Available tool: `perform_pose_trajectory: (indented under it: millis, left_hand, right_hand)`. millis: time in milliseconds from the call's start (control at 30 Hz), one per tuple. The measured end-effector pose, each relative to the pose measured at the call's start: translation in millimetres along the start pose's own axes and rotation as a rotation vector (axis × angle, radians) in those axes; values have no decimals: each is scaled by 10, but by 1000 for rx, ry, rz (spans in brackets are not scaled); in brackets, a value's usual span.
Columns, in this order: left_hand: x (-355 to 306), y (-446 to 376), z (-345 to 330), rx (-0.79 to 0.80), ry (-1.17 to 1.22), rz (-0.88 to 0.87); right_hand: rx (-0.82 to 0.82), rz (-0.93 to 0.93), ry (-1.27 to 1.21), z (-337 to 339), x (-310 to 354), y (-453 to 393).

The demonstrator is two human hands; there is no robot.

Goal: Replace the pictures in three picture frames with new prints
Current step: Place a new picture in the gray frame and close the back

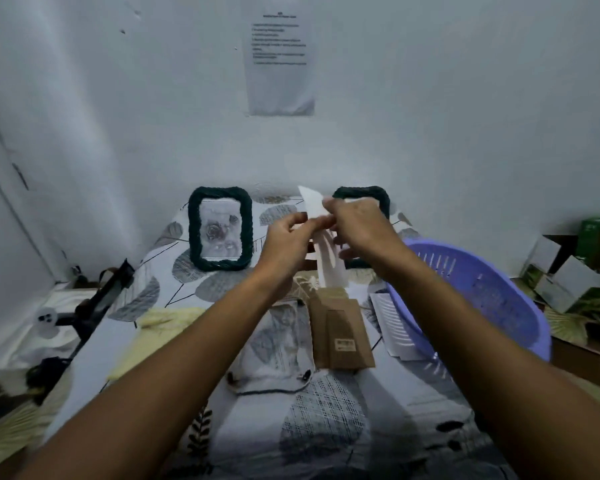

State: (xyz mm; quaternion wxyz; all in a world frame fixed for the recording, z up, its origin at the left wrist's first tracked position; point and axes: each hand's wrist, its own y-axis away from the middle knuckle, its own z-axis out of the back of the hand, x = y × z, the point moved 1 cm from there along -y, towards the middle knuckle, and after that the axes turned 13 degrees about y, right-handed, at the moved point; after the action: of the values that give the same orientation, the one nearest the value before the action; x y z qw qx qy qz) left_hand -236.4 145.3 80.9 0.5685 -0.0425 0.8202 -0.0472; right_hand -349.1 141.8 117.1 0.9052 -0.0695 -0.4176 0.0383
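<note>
- I am holding both hands up over the middle of the tabletop, which is covered by a leaf-patterned cloth (326,417).
- My left hand (286,242) is pinching a white print (321,237) with curled fingers near its upper part.
- My right hand (355,221) is gripping the same white print from the other side, fingers curled round its edge; its top corner is sticking up above my knuckles and its lower end is hanging down between my wrists.
- The print is blurring, so I cannot tell what is on it.
- A dark green braided frame (220,230) is standing at the far edge of the tabletop, left of my hands, showing a grey rose picture.
- A second dark green frame (368,195) is standing at the far edge too, mostly hiding behind my right hand.
- A brown cardboard backing (340,334) is lying flat near the middle of the tabletop, below my hands.
- A picture with clips at its near edge (274,344) is lying just left of the backing, touching it.
- A purple basket (482,292) is sitting at the right edge, with white paper sheets (394,323) lying against its left side.
- A pale yellow cloth (146,337) is lying toward the left edge.
</note>
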Motion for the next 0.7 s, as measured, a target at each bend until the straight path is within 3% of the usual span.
perform_pose_trajectory:
  millis: [233,400,700]
  left_hand:
    - [66,73,752,-167,11,99]
    - [192,140,1182,-169,160,265]
    - [530,194,1386,-144,109,424]
  right_hand:
    - [-28,72,182,-521,-204,26]
    - [270,-294,-318,-747,-460,57]
    - [377,-385,-374,-982,-673,143]
